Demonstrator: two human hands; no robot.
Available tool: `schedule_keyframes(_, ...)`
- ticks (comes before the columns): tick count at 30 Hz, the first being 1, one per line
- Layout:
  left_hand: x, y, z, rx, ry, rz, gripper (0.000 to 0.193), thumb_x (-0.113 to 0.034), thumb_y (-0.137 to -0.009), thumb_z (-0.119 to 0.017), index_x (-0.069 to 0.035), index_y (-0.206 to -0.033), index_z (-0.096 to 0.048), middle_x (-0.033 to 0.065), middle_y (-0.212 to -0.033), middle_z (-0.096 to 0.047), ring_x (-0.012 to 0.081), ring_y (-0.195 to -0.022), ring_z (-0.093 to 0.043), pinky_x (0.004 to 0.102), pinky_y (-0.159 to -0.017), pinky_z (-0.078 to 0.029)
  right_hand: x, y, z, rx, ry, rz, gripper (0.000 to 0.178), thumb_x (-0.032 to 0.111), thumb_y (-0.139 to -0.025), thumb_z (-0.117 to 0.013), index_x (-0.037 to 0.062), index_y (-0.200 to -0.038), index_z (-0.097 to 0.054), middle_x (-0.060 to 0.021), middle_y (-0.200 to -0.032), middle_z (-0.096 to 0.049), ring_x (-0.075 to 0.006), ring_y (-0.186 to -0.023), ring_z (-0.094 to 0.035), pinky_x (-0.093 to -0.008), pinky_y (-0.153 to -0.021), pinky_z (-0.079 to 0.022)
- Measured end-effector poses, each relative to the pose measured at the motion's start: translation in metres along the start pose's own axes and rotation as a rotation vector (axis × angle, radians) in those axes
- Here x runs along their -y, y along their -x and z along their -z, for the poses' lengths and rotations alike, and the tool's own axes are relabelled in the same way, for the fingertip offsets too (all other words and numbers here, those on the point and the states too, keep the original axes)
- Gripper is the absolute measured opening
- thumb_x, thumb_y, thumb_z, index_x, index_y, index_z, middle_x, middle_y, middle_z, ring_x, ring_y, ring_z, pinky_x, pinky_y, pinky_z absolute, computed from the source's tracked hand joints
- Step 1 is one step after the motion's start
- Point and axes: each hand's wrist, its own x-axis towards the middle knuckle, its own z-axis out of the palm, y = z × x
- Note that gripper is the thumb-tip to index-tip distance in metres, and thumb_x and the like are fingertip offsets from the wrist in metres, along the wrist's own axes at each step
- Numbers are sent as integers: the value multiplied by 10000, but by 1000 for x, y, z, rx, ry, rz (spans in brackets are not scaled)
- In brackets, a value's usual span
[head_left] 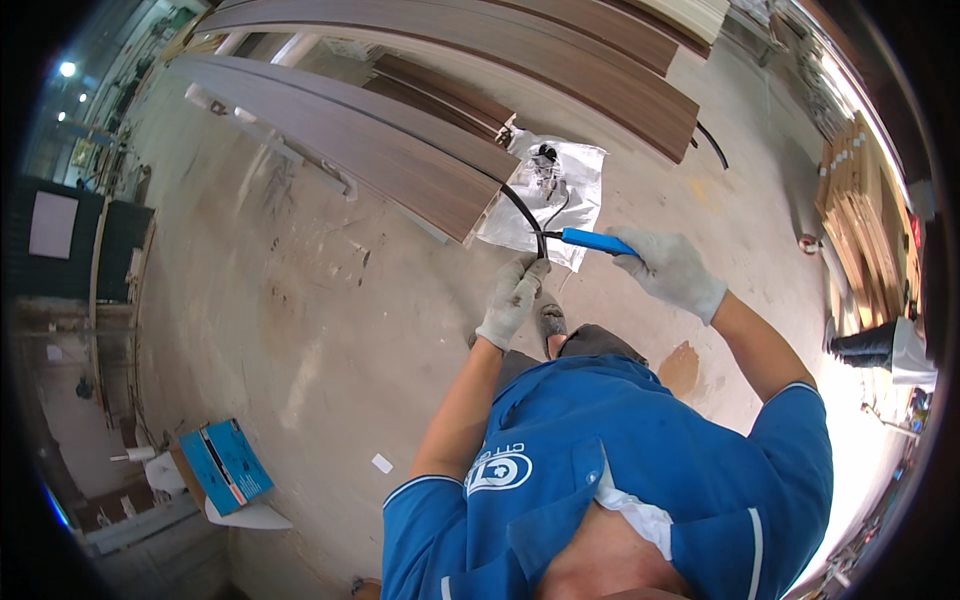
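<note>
A long brown panel (pixel 400 160) could get scratched at its near end should a hand slip. The black strip (pixel 523 208), curving out from that end, might kink if bent too sharply, or spring away if the gloved left hand (pixel 513 295), closed on it just off the panel, loosens. Farther right of the panel, the gloved right hand (pixel 672 272) wraps a blue-handled tool (pixel 598 241). The strip looks slim and glossy; the tool, slender, dark-tipped.
</note>
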Motion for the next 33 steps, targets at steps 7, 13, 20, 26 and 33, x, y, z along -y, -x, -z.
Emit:
schedule_keyframes(7,-30,20,-10,-174,-293,-62,241,-202,-1013,-644,16,-954,-729,-38,-666,-519,51,-610,-452,267,-538,-363,-25,-17,-11,251,130,92,176,230,-961,-699,99,-1061,-638,-134,-822,-678,-346,-734,-682,-451,-632,-530)
schedule_keyframes(13,-54,35,-20,-287,-183,-141,197,-165,-984,-671,23,-953,-723,27,-683,-559,90,-618,-480,295,-558,-395,-78,3,-55,255,102,109,119,199,-965,-668,110,-963,-589,-146,-774,-651,-365,-702,-669,-488,-622,-520)
schedule_keyframes(20,-132,95,21,-396,35,-320,208,-194,-1021,-667,10,-1001,-700,42,-728,-625,111,-644,-566,289,-588,-448,-210,108,-18,832,510,-375,211,265,-986,-603,133,-1145,-648,-187,-873,-719,-384,-755,-712,-491,-698,-552)
schedule_keyframes(26,-109,86,17,-430,272,-144,297,-288,-1005,-707,1,-1054,-661,-26,-707,-529,62,-566,-453,244,-508,-346,-141,107,-24,331,-175,-795,263,303,-977,-671,87,-1118,-619,-172,-819,-707,-309,-772,-727,-439,-683,-527)
schedule_keyframes(33,-95,54,39,-656,151,-118,189,-149,-965,-755,-20,-1082,-682,-76,-718,-520,9,-551,-394,214,-487,-297,-17,-9,-32,-67,-460,-573,193,186,-925,-768,58,-1008,-648,-69,-781,-645,-150,-731,-612,-334,-691,-482)
